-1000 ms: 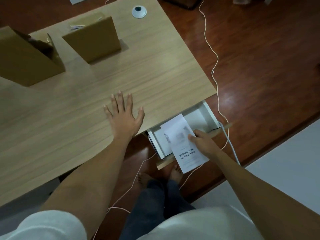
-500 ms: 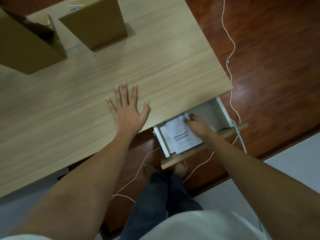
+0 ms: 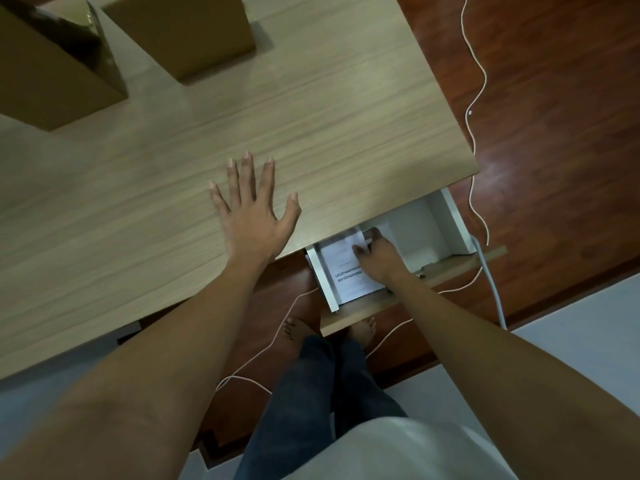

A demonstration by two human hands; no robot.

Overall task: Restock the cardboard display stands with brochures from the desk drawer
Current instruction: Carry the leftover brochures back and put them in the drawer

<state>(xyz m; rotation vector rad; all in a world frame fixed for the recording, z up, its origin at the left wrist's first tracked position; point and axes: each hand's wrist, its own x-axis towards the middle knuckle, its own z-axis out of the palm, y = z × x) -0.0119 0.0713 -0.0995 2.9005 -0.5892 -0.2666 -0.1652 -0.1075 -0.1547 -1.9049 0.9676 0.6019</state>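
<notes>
Two cardboard stands [image 3: 180,32] sit at the desk's [image 3: 346,133] far left corner, not yet restocked. Since a second ago the brochure [image 3: 341,271], then lifted partly over the drawer's [image 3: 426,223] front edge, has gone back down flat inside, at its left end. Judgement: the pull was abandoned or the stack is being regripped; no brochure has left the drawer yet. Right hand [image 3: 379,259] rests on the brochure's right half, fingertips [image 3: 360,249] curled at its far right corner, which lifts slightly; whether they pinch it I cannot tell. Left hand [image 3: 254,216] lies flat, fingers spread, near the desk's near edge, holding nothing.
</notes>
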